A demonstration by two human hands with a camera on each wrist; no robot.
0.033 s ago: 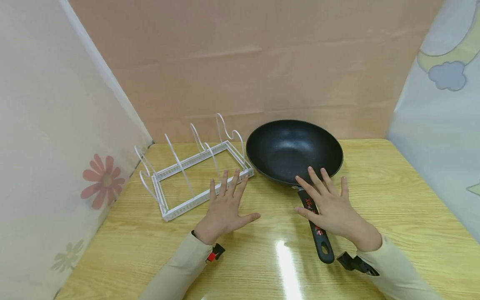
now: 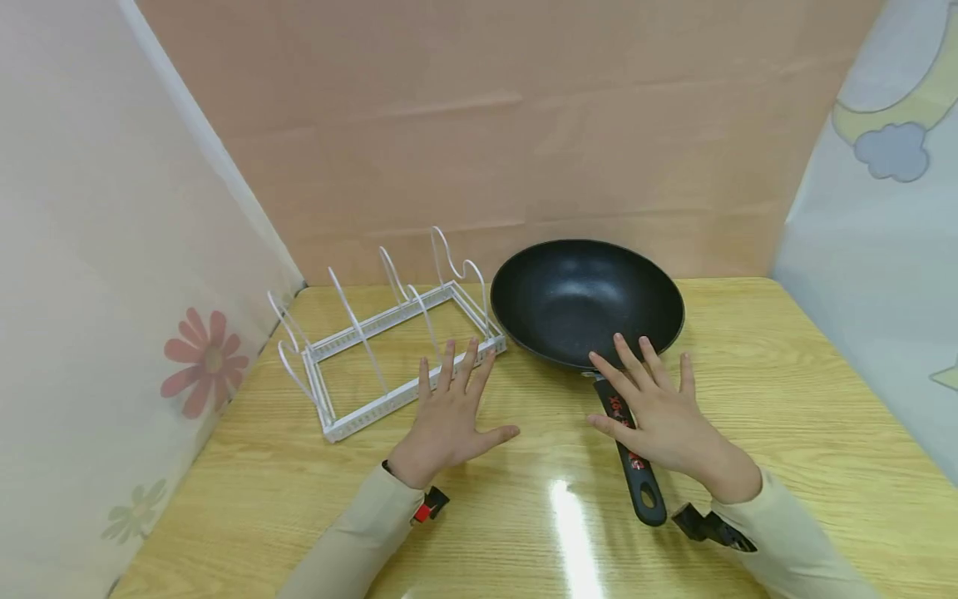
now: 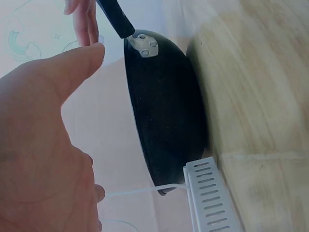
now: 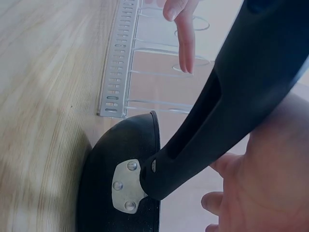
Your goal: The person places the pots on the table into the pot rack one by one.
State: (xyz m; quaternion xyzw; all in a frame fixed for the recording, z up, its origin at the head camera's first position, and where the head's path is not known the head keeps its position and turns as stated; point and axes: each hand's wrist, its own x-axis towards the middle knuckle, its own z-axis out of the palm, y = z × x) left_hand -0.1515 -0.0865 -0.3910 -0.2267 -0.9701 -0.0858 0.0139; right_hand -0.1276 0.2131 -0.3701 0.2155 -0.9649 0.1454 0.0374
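A black wok (image 2: 584,299) stands upright on the table, its long black handle (image 2: 642,478) with red lettering pointing toward me. Over that handle my right hand (image 2: 662,416) is spread flat, its fingertips overlapping the wok's near rim in the head view. My left hand (image 2: 446,416), fingers also spread and holding nothing, hovers by the front rail of a white rack (image 2: 374,410) with upright wire dividers. From the left wrist, the wok's side (image 3: 164,106) shows beyond the thumb. The right wrist view shows a riveted metal bracket (image 4: 126,186) joining handle and wok.
A light wood-grain table (image 2: 778,399) lies under everything. Behind it rises a plain tan backdrop (image 2: 599,125), with a flower-printed panel (image 2: 202,358) on the left and a cloud-printed panel (image 2: 894,154) on the right. The rack's right corner sits close to the wok.
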